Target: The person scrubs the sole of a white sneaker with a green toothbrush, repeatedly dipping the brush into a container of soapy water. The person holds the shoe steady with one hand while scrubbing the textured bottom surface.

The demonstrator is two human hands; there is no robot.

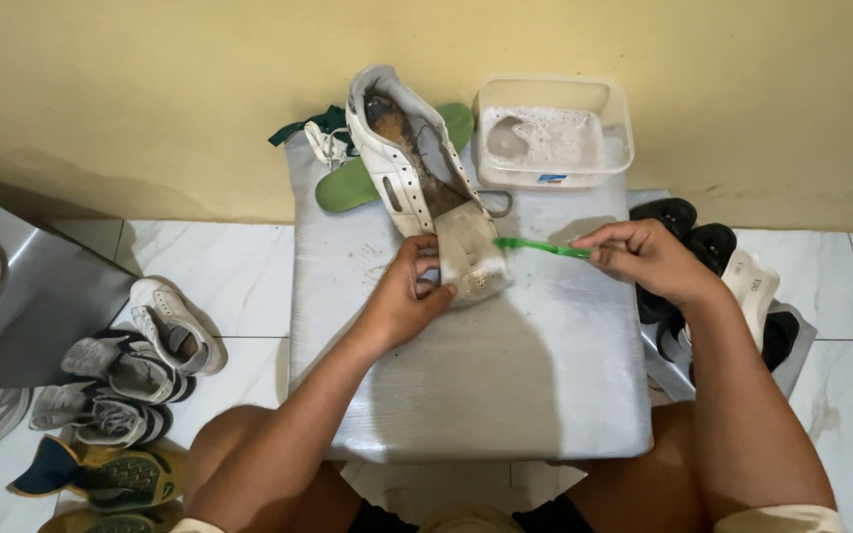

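A dirty white sneaker (409,163) lies on its side on a grey board (505,365), its toe toward me and soapy. My left hand (409,293) grips the toe end of the sneaker. My right hand (644,257) holds a green toothbrush (537,246) by its handle, the bristle end touching the sneaker's toe. Two green insoles (348,183) lie under and behind the sneaker against the wall.
A clear plastic tub of soapy water (551,133) stands at the board's far right. Several worn shoes (130,380) lie on the tiled floor at left. Black and white sandals (733,266) sit at right. A yellow wall is behind.
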